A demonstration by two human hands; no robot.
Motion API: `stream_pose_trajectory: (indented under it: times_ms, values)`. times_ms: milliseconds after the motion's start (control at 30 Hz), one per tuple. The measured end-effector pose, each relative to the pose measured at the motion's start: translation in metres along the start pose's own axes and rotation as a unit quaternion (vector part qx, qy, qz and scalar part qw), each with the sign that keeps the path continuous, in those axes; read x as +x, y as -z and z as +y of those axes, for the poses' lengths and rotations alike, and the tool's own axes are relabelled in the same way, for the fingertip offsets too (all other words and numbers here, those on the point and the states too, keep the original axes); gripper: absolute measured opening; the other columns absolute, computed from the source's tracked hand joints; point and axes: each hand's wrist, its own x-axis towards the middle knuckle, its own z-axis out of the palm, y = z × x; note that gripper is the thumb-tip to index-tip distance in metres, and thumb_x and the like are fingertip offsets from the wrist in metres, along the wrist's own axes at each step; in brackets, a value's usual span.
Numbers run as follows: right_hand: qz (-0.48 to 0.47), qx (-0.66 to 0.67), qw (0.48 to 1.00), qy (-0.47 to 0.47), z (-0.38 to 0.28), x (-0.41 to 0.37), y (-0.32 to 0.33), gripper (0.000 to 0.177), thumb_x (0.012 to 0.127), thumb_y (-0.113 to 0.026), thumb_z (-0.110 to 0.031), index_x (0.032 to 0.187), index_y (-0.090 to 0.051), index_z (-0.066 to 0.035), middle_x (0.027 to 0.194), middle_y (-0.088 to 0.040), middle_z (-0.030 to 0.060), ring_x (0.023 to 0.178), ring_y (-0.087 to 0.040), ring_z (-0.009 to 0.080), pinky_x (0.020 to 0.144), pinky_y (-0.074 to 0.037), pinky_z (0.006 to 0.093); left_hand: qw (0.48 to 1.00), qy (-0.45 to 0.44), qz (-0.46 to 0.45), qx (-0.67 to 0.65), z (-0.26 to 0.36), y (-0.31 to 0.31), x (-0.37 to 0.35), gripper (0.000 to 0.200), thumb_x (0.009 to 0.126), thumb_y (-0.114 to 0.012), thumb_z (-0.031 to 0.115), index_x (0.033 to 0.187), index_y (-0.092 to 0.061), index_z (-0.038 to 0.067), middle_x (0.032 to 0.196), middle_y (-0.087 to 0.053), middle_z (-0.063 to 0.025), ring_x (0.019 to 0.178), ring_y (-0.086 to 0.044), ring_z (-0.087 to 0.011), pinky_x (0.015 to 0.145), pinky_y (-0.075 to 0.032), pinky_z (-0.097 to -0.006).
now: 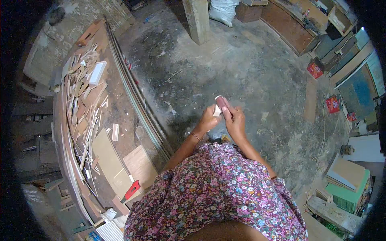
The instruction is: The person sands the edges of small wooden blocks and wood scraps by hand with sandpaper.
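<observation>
In front of my body, over the concrete floor, both hands are close together. My right hand (236, 121) grips a reddish-brown piece of sandpaper (221, 103) that looks folded or wrapped, its pale edge showing at the top. Closed around a small pale wooden piece (217, 110) is my left hand (207, 120), just left of the sandpaper. The fingers partly hide both things, and the sandpaper overlaps the wooden piece in this view.
To my left, a long workbench (116, 148) carries wood scraps (82, 116), thin strips, flat boards and a red-handled tool (132, 190). A concrete post (196, 20) stands ahead. Red boxes (332, 104) and a green crate (345, 197) sit along the right.
</observation>
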Motion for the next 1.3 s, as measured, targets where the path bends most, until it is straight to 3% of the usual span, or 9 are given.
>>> stream_pose_trajectory:
  times_ms: [67, 167, 367, 567, 767, 900, 967, 1067, 1300]
  values:
    - [-0.007, 0.006, 1.0, 0.01, -0.004, -0.003, 0.002, 0.032, 0.084, -0.053, -0.023, 0.115, -0.059, -0.016, 0.067, -0.048, 0.0163, 0.06, -0.046, 0.0266, 0.058, -0.04, 0.0371, 0.998, 0.036, 0.028, 0.037, 0.033, 0.004, -0.006, 0.023, 0.068, -0.056, 0.003, 0.09, -0.055, -0.001, 0.077, -0.059, -0.0059, 0.073, -0.053, -0.0129, 0.066, -0.044, -0.031]
    - [0.004, -0.006, 1.0, 0.027, 0.013, 0.004, -0.007, 0.031, 0.084, -0.054, -0.023, 0.114, -0.059, -0.016, 0.067, -0.048, 0.0158, 0.06, -0.046, 0.0254, 0.057, -0.04, 0.0359, 0.997, -0.082, -0.006, 0.008, 0.011, 0.001, -0.003, 0.022, 0.069, -0.056, 0.004, 0.09, -0.055, -0.001, 0.079, -0.059, -0.0059, 0.073, -0.053, -0.0127, 0.066, -0.044, -0.0309]
    - [-0.02, 0.004, 1.0, 0.003, -0.011, -0.004, 0.008, 0.032, 0.086, -0.054, -0.027, 0.115, -0.058, -0.016, 0.071, -0.051, 0.0169, 0.063, -0.049, 0.0237, 0.059, -0.039, 0.034, 0.998, 0.044, -0.041, -0.018, 0.032, 0.006, -0.008, 0.022, 0.069, -0.053, 0.001, 0.091, -0.054, -0.001, 0.081, -0.058, -0.0043, 0.076, -0.052, -0.0118, 0.069, -0.043, -0.0304]
    - [0.017, 0.049, 0.999, -0.013, 0.046, 0.02, -0.016, 0.032, 0.085, -0.054, -0.027, 0.114, -0.059, -0.013, 0.074, -0.057, 0.0178, 0.066, -0.055, 0.0243, 0.059, -0.042, 0.0356, 0.99, -0.1, -0.074, -0.059, 0.037, -0.005, -0.008, 0.032, 0.07, -0.054, 0.002, 0.101, -0.048, 0.003, 0.081, -0.049, 0.0002, 0.07, -0.049, -0.0106, 0.065, -0.042, -0.027]
    - [-0.033, 0.211, 0.95, -0.229, 0.018, 0.027, 0.017, 0.033, 0.088, -0.051, -0.024, 0.115, -0.057, -0.006, 0.102, -0.062, 0.0157, 0.087, -0.058, 0.0184, 0.077, -0.044, 0.0301, 0.995, -0.063, -0.057, -0.043, 0.049, 0.001, -0.01, 0.045, 0.075, -0.06, 0.006, 0.113, -0.038, 0.006, 0.086, -0.046, -0.0015, 0.079, -0.047, -0.0107, 0.069, -0.042, -0.0274]
    - [-0.002, 0.216, 0.966, -0.144, 0.024, 0.02, 0.012, 0.033, 0.088, -0.051, -0.024, 0.116, -0.056, -0.006, 0.105, -0.062, 0.0132, 0.092, -0.056, 0.0164, 0.082, -0.042, 0.0283, 0.989, -0.135, 0.026, 0.057, 0.044, -0.003, -0.007, 0.039, 0.074, -0.068, 0.013, 0.105, -0.045, 0.005, 0.086, -0.046, -0.0037, 0.081, -0.049, -0.0144, 0.07, -0.042, -0.0284]
    - [-0.007, 0.23, 0.96, -0.161, 0.021, 0.017, 0.013, 0.033, 0.089, -0.05, -0.024, 0.116, -0.056, -0.006, 0.106, -0.061, 0.0131, 0.094, -0.056, 0.0164, 0.083, -0.041, 0.0282, 0.962, -0.209, 0.06, 0.167, 0.055, 0.003, -0.006, 0.038, 0.073, -0.07, 0.016, 0.101, -0.048, 0.004, 0.086, -0.048, -0.0055, 0.081, -0.051, -0.0167, 0.071, -0.043, -0.0296]
    - [-0.026, 0.257, 0.937, -0.235, -0.003, 0.018, 0.025, 0.033, 0.089, -0.05, -0.024, 0.117, -0.056, -0.005, 0.109, -0.06, 0.0132, 0.099, -0.055, 0.0171, 0.087, -0.04, 0.0279, 0.971, -0.157, 0.034, 0.178, 0.057, 0.005, -0.007, 0.033, 0.073, -0.07, 0.017, 0.094, -0.05, 0.003, 0.086, -0.052, -0.0087, 0.079, -0.055, -0.0207, 0.07, -0.044, -0.0315]
    - [-0.014, 0.247, 0.953, -0.173, 0.002, 0.022, 0.02, 0.033, 0.089, -0.05, -0.024, 0.116, -0.056, -0.006, 0.102, -0.061, 0.0104, 0.082, -0.054, 0.0134, 0.07, -0.044, 0.0295, 0.982, -0.118, 0.043, 0.137, 0.057, -0.005, -0.01, 0.025, 0.077, -0.061, 0.006, 0.096, -0.045, 0.003, 0.082, -0.059, -0.0137, 0.079, -0.06, -0.0259, 0.068, -0.045, -0.0352]
